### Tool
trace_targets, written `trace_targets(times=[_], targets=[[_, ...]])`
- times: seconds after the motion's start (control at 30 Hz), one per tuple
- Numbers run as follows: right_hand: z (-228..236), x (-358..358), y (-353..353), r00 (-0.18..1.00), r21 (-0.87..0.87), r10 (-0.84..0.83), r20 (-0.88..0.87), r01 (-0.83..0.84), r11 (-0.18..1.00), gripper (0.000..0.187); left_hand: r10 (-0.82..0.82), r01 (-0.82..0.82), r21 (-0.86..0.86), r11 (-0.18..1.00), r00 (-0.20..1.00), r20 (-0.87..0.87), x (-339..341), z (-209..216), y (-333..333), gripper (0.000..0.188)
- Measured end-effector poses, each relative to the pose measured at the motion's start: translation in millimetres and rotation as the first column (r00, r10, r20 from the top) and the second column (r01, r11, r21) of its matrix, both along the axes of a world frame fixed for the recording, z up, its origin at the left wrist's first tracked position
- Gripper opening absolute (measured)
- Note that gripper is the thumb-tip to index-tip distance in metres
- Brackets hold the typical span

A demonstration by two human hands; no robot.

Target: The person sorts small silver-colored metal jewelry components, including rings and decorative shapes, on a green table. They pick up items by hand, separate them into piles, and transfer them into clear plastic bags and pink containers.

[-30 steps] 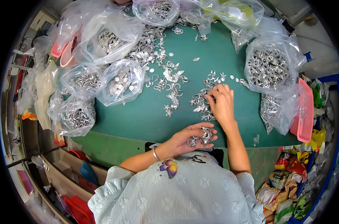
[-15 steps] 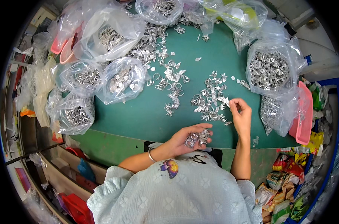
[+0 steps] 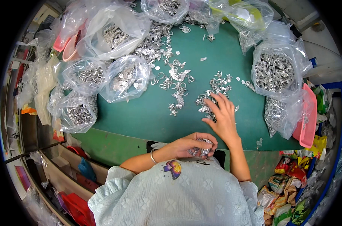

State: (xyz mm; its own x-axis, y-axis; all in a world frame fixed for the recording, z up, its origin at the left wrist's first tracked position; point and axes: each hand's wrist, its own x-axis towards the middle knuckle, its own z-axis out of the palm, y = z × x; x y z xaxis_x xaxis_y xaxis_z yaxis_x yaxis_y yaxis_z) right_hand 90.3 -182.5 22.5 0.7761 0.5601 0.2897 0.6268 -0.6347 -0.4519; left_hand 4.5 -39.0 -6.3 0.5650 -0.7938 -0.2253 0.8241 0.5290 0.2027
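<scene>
My left hand (image 3: 183, 147) is closed around a handful of silver rings (image 3: 204, 142), held just off the near edge of the green tabletop (image 3: 140, 120). Fingers spread, my right hand (image 3: 224, 119) reaches over a loose pile of silver ring pieces (image 3: 219, 83), some shaped like leaves and flowers. Its fingertips are at the pile and cover part of it; I see nothing held between them. Left of that pile lies a second scatter of silver pieces (image 3: 176, 88), running back into a larger heap (image 3: 150, 45).
Clear plastic bags of silver pieces ring the table: an open bag (image 3: 127, 77) at left, a wide bag (image 3: 114, 35) behind it, and a full bag (image 3: 274, 69) at right. A pink tray (image 3: 308, 116) stands by the right edge. Open drawers (image 3: 69, 165) lie at lower left.
My right hand has shifted left over the pile and opened from a pinch on a flower-shaped silver piece. My left fingers have curled further over the rings.
</scene>
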Motion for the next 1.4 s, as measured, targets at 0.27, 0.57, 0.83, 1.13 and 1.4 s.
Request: trace_targets(times=[0.27,0.57,0.83,1.13,1.4], targets=[[-18.2,15.9,-52.0,0.924,-0.084,-0.333,0.189,0.353,0.932,0.024,0.019,-0.019,0.014,1.000,0.999,0.042,-0.6,12.2,7.7,0.033],[-8.4,15.3,9.7,0.996,-0.047,-0.093,-0.008,0.093,0.995,0.032,0.019,-0.023,-0.068,0.997,0.998,-0.055,-7.5,-4.1,4.3,0.028],[-3.4,31.3,-23.8,0.866,0.184,-0.241,-0.439,0.349,0.919,0.018,0.094,-0.093,0.017,0.996,0.986,-0.136,-8.0,-4.0,7.0,0.027],[-7.0,35.5,-32.9,0.736,0.271,-0.124,-0.666,0.394,0.878,0.013,0.114,-0.111,0.028,0.993,0.983,-0.146,-5.8,-2.5,12.8,0.028],[11.8,29.1,-12.5,0.938,-0.077,-0.340,-0.072,0.334,0.939,0.019,0.135,-0.133,0.020,0.991,0.985,-0.111,-5.4,-5.3,17.6,0.029]])
